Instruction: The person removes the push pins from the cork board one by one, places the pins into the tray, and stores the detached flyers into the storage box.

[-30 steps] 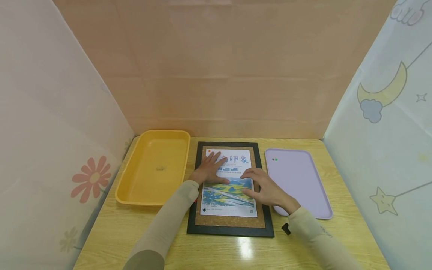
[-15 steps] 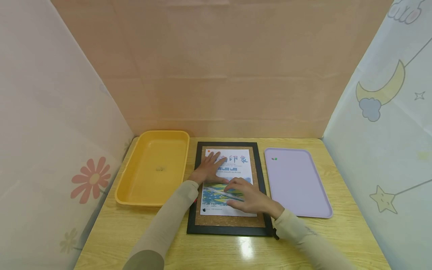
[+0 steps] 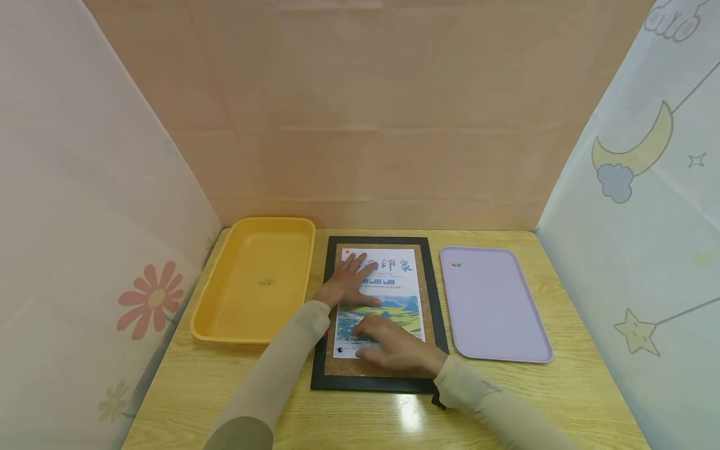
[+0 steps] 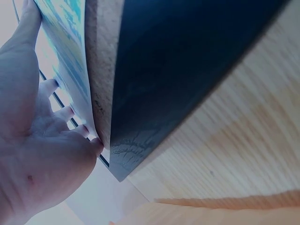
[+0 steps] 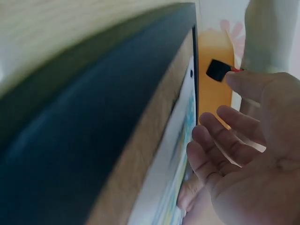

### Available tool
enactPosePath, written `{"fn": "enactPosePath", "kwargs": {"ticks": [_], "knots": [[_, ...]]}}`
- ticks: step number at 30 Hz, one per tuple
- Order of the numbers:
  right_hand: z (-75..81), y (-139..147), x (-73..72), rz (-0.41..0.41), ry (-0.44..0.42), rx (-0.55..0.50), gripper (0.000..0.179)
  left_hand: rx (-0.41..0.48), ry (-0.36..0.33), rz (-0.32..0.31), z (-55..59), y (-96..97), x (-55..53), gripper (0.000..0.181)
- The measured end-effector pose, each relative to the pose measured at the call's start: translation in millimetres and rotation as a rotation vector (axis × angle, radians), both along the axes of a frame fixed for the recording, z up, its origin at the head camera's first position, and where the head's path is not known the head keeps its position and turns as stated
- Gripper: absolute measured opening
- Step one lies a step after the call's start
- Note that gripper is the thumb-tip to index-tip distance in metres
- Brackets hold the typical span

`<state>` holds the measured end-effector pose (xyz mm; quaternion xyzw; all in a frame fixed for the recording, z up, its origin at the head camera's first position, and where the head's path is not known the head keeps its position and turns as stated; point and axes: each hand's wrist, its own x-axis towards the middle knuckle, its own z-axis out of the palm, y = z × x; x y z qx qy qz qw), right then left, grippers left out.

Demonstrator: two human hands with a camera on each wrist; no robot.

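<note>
A framed cork board with a black frame lies flat on the table. On it is a printed poster with a landscape. An orange pushpin sits at its upper left corner and a black pushpin at its lower left. My left hand rests spread on the poster's left side, thumb pointing right; its fingers touch the paper in the left wrist view. Over the poster's lower part is my right hand, fingers loosely bent near the black pushpin. Nothing shows between them in the right wrist view.
A deep yellow tray stands left of the board. To the right lies a shallow lavender tray with small red and green pieces near its far left corner. Patterned side walls and a tan back panel enclose the table.
My right hand has moved left and toward the near edge, from the poster's right side to its lower left part. My left hand has stayed in place.
</note>
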<state>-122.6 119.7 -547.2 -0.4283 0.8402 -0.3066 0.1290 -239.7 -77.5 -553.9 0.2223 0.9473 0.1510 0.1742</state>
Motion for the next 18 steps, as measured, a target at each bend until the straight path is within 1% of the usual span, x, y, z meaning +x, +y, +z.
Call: {"fn": "enactPosePath", "kwargs": {"ticks": [2,5,10,13,16,18], "knots": [[-2.6,-5,1.0,0.006,0.018,0.012,0.035,0.002,0.003,-0.004,1.0,-0.4,0.3,0.112],[-4.7,-13,2.0,0.013,0.023,0.02,0.035,0.006,0.004,-0.007,2.3,-1.2,1.1,0.112],[-5.4,-23,1.2,0.003,-0.012,0.021,0.034,0.021,0.004,-0.011,4.1,-2.5,2.1,0.111],[-6.1,-28,0.3,-0.003,-0.023,0.013,0.033,0.034,-0.002,-0.015,3.1,-2.7,0.7,0.111],[-7.9,-31,0.1,-0.002,-0.018,0.002,0.03,0.038,-0.017,-0.014,-5.8,-2.8,-4.3,0.114],[-9.4,-32,0.2,-0.003,-0.006,-0.003,0.028,0.044,-0.028,-0.009,-14.0,-3.2,-8.9,0.116]]}}
